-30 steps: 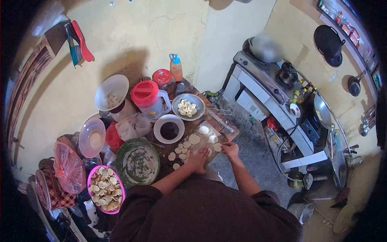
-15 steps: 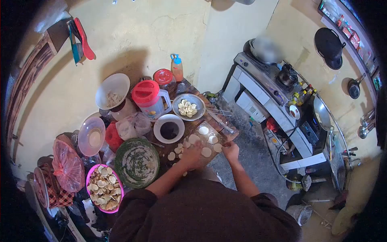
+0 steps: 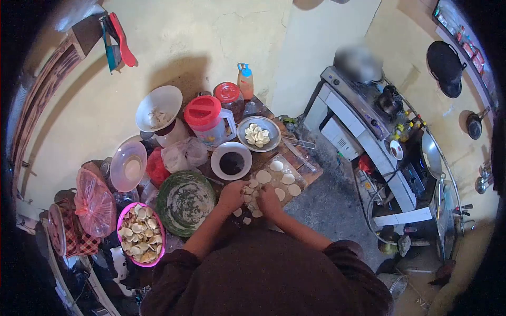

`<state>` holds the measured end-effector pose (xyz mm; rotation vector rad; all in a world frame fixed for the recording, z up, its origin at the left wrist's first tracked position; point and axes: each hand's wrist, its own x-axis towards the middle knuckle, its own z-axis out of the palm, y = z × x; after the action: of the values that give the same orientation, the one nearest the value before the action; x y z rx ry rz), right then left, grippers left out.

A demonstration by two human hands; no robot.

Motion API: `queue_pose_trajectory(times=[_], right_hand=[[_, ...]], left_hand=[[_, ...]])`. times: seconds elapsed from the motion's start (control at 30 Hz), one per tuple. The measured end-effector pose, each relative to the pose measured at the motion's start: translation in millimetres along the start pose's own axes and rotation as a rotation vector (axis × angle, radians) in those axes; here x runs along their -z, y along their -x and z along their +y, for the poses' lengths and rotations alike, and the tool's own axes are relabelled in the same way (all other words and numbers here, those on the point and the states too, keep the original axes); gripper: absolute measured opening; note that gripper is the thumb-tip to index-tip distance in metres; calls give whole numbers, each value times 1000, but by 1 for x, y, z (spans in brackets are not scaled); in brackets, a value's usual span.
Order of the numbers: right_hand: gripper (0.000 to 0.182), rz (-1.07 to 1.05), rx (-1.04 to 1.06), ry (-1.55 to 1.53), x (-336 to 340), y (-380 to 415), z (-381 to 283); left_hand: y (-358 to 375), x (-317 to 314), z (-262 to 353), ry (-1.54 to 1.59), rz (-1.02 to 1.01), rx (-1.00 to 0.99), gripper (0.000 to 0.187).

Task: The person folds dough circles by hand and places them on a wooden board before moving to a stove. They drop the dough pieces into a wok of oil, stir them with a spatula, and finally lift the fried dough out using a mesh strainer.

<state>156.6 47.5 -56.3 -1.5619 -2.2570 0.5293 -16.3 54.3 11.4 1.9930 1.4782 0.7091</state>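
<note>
My left hand [image 3: 232,196] rests at the left side of a group of small pale dough rounds [image 3: 253,183] on the wooden table. Close beside it, my right hand [image 3: 269,201] is bent down over the same group. The fingertips of both hands are too small and partly hidden, so what they hold is unclear. Larger flat white rounds [image 3: 288,179] lie on a board to the right of my right hand. Just beyond my left hand stands a white bowl of dark liquid [image 3: 231,164], and beyond the rounds a strainer with pale pieces [image 3: 256,135].
A green floured tray [image 3: 185,204] and a pink basket of pale pieces [image 3: 141,235] stand at the left. A red-lidded pitcher [image 3: 204,120] is behind the bowl. At the right are a stove counter [image 3: 363,118] and a wok [image 3: 431,152].
My right hand has moved left from the board's right edge to the small rounds. My left hand has shifted left. The view has turned slightly, moving the scene to the right.
</note>
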Motion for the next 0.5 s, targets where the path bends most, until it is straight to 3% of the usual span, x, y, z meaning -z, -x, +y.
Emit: queue_pose_trajectory(times=[0.1,0.2,0.4,0.5], right_hand=[[39,57,-62,-93,3,-6,-7],[41,-76,-135,-139,6,-14,-2],[24,-88,-101,-178,-7,-14,16],[21,69,-78,-282,1,-14,20]], left_hand=[[6,2,-9,60,68,-2,34],[10,-2,-23,39,92,12,33],[14,-1,-16,163,23,115,33],[15,-4,-10,204,53,57,31]])
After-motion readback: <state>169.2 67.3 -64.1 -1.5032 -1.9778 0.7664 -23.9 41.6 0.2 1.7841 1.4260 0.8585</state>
